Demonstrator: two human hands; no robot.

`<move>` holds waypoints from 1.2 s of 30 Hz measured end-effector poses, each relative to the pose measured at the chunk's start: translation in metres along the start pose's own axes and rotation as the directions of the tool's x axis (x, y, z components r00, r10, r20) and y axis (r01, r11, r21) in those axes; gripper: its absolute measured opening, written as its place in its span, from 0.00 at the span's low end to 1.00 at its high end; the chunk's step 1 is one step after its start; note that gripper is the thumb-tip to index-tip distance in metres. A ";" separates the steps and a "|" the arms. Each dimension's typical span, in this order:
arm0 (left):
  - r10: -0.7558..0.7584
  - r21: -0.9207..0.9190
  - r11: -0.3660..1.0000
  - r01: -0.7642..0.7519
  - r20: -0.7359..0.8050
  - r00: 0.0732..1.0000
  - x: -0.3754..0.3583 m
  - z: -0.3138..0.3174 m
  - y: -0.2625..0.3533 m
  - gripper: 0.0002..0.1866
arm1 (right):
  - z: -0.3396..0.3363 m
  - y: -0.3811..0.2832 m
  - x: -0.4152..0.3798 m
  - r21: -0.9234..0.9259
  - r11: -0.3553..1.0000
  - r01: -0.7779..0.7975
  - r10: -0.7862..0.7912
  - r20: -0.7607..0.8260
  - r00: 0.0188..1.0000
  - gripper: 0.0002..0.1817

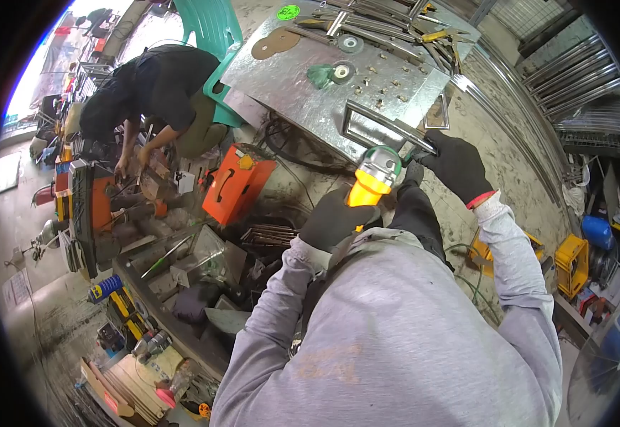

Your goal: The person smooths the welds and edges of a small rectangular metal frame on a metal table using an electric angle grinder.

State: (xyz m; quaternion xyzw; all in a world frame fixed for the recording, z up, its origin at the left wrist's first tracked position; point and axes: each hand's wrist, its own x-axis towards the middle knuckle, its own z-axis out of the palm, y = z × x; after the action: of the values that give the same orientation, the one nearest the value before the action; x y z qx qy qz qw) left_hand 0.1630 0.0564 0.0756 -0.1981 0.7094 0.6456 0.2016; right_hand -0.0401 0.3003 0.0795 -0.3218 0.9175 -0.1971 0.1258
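A dark glove covers my left hand [332, 219], which is wrapped round the yellow body of an angle grinder [372, 183]. The grinder's metal head and disc are close to a rectangular metal frame [374, 127] at the near edge of the metal-topped table [281, 92]; whether they touch is unclear. My right hand [459, 165], also gloved, grips the right end of that frame. Small metal pieces [377, 70] lie scattered on the tabletop, near a round disc [342, 72] on green material.
A co-worker [160, 92] bends over tools at the left, beside a green chair [214, 28]. An orange metal box [238, 183] stands below the table. Metal tubes [573, 78] are stacked at the right, above a yellow crate [571, 267]. Tools and scraps fill the lower left.
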 end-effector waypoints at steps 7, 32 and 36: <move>-0.088 0.044 0.994 0.095 -0.143 0.986 0.007 -0.020 0.014 0.18 | -0.003 -0.010 -0.005 -0.005 0.997 -0.074 0.074 0.046 0.996 0.26; -0.092 -0.154 0.986 0.072 -0.127 0.988 0.013 -0.032 -0.003 0.16 | -0.006 -0.003 0.003 -0.030 0.999 -0.030 0.031 0.044 0.999 0.23; -0.030 -0.153 0.988 0.027 -0.019 0.999 0.011 -0.014 0.007 0.18 | -0.005 0.003 0.009 0.044 0.992 -0.118 0.114 0.080 0.990 0.25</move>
State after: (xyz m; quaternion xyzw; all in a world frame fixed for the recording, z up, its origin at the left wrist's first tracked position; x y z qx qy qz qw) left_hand 0.1493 0.0425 0.0768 -0.2297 0.6570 0.6932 0.1876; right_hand -0.0502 0.2986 0.0815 -0.2723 0.9239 -0.1993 0.1804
